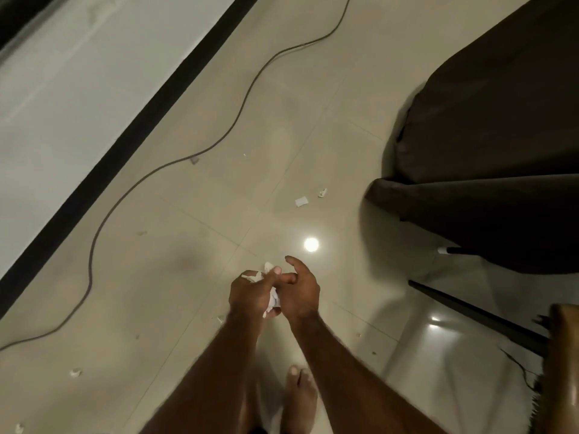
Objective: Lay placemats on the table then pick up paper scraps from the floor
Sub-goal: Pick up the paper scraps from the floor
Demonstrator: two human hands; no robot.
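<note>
The paper scraps (273, 300) are mostly hidden between the left hand (250, 292) and right hand (302, 292). The dark cable (90, 267) is cut off at the far and left edges.

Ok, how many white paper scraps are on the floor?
6 white paper scraps: a flat one and a crumpled one ahead, one by the thin dark cable, one beside the left forearm, two bottom left. Tiny specks may be more.

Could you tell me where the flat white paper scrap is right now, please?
In the head view the flat scrap lies on the floor right of centre, beside a smaller crumpled scrap, beyond the light reflection and left of the dark cloth.
</note>
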